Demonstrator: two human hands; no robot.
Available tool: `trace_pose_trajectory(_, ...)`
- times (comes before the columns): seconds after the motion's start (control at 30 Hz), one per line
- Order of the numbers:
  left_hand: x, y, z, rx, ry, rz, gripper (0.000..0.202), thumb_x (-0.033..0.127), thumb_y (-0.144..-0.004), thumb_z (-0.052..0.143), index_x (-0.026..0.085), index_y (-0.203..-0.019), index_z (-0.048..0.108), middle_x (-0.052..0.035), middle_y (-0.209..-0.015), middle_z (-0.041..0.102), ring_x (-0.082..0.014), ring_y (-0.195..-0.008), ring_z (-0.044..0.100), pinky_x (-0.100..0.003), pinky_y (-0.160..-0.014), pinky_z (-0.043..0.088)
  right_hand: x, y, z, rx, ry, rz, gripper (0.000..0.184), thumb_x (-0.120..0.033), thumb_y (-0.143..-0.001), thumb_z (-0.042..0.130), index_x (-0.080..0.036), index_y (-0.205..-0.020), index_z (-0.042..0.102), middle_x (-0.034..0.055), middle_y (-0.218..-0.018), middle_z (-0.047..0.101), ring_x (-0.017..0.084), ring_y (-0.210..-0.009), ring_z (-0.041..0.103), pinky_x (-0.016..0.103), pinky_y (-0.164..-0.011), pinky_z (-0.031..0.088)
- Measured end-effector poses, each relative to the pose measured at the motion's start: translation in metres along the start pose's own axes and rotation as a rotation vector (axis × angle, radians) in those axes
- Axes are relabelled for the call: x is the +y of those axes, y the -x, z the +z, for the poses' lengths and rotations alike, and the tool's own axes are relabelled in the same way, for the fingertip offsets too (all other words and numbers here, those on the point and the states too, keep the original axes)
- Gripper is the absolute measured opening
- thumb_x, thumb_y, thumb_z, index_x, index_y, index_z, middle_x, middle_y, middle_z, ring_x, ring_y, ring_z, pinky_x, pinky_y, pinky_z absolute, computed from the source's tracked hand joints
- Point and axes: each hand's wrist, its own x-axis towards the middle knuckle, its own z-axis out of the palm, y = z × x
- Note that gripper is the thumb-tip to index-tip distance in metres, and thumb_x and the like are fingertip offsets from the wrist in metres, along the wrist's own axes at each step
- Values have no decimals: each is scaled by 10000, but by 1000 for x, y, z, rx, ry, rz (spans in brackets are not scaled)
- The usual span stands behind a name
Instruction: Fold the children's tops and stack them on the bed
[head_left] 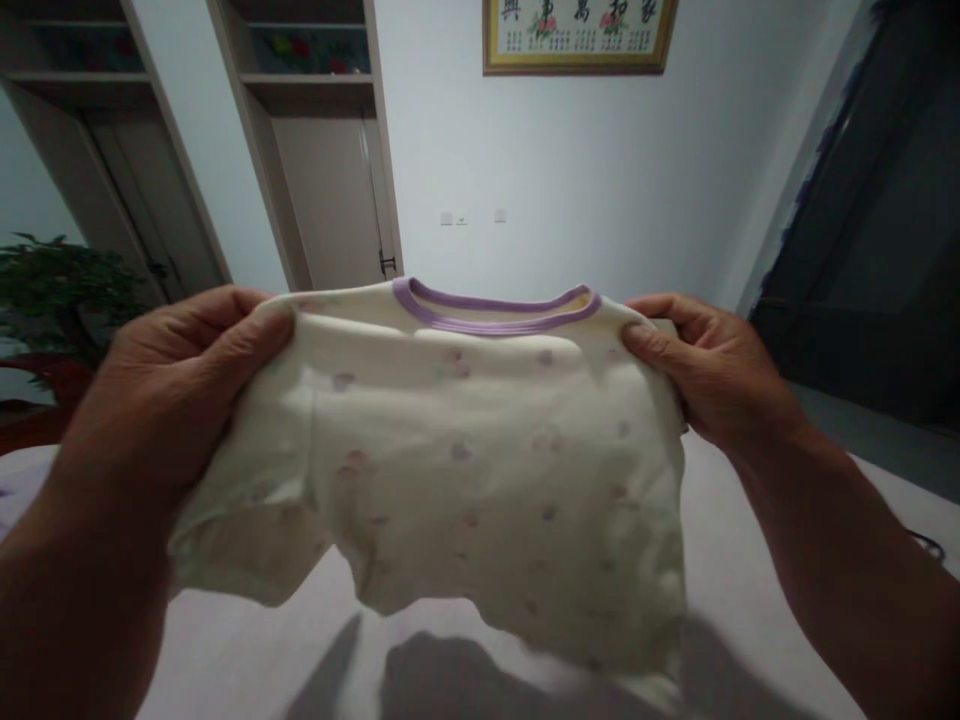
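A small cream T-shirt point(480, 450) with a purple neckband and faint printed shapes hangs stretched out in front of me. My left hand point(187, 350) pinches its shoulder on the left, thumb toward me. At the opposite shoulder, my right hand point(697, 360) grips the fabric between thumb and fingers. The neck opening faces up between both hands. On the left a short sleeve droops open, while the right sleeve is mostly hidden behind my right hand. The lower hem hangs loose and wavy above a pale surface.
Below the shirt spreads a pale covered surface point(247, 660) with shadows on it. A leafy plant point(67, 290) stands at the left. Beyond are a door point(326, 190), a white wall with switch plates, and a framed picture point(577, 40). A dark thin object point(926, 545) lies at the right.
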Motion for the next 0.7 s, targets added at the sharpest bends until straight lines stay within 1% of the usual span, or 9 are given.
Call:
trace_pose_trajectory(0.07, -24, -19, 6, -162, -182, 76, 349, 571, -818, 632, 227, -859, 683, 28, -653, 599, -127, -502, 493, -219, -402, 337, 24, -8, 6, -27, 137, 36, 375, -487, -772, 756, -189, -989, 684, 0, -708, 662, 137, -520, 549, 224, -445, 387)
trace_pose_trajectory(0.17, -90, -41, 31, -437, -501, 134, 395, 518, -907, 501, 179, -872, 702, -14, -745, 668, -167, -674, 583, -239, -574, 419, 91, -15, 23, -103, 390, 63, 267, -403, -806, 686, -186, -959, 709, 12, -800, 699, 163, -663, 602, 227, -547, 422)
trace_pose_trajectory(0.23, -142, -44, 55, -506, -748, 129, 364, 479, -918, 485, 195, -903, 713, -32, -844, 713, -192, -780, 629, -249, -657, 427, 143, -14, 40, -179, 505, 119, 191, -327, -787, 674, -198, -920, 720, 19, -875, 713, 175, -779, 614, 227, -634, 429)
trace_pose_trajectory(0.3, -191, -38, 78, -539, -938, 94, 358, 456, -952, 433, 235, -1000, 711, -41, -949, 738, -212, -863, 657, -262, -688, 428, 191, -9, 58, -250, 479, 288, 157, -295, -758, 685, -198, -876, 722, 27, -899, 716, 179, -839, 607, 222, -678, 426)
trace_pose_trajectory(0.4, -243, -21, 103, -640, -1133, 68, 322, 343, -967, 413, 252, -1061, 708, -62, -1070, 734, -240, -976, 667, -287, -729, 449, 245, 2, 76, -279, 440, 433, 220, -341, -837, 583, -165, -847, 715, 53, -831, 713, 163, -712, 611, 231, -613, 434)
trace_pose_trajectory(0.47, -261, -12, 112, -666, -1174, 69, 324, 217, -941, 419, 220, -1062, 719, -102, -1078, 727, -264, -1000, 664, -331, -786, 461, 269, 8, 75, -257, 424, 503, 266, -332, -861, 522, -158, -935, 710, 66, -846, 715, 147, -643, 604, 231, -577, 438)
trace_pose_trajectory(0.53, -267, -3, 118, -663, -1196, 87, 373, 122, -916, 399, 176, -1109, 714, -147, -1095, 711, -291, -1039, 648, -392, -869, 451, 287, 12, 65, -232, 423, 540, 264, -289, -818, 546, -166, -989, 706, 72, -873, 715, 145, -654, 606, 231, -581, 443)
trace_pose_trajectory(0.6, -264, 9, 125, -669, -1188, 141, 415, 83, -905, 392, 155, -1191, 683, -160, -1166, 684, -296, -1106, 617, -421, -949, 424, 298, 16, 51, -240, 428, 545, 252, -245, -742, 589, -170, -946, 717, 70, -859, 712, 161, -707, 612, 239, -612, 447)
trace_pose_trajectory(0.7, -258, 35, 141, -730, -1060, 246, 406, 138, -938, 420, 173, -1280, 635, -129, -1264, 652, -262, -1171, 586, -386, -1016, 406, 306, 23, 37, -356, 404, 538, 204, -230, -662, 611, -147, -809, 724, 62, -765, 696, 187, -714, 610, 262, -629, 447)
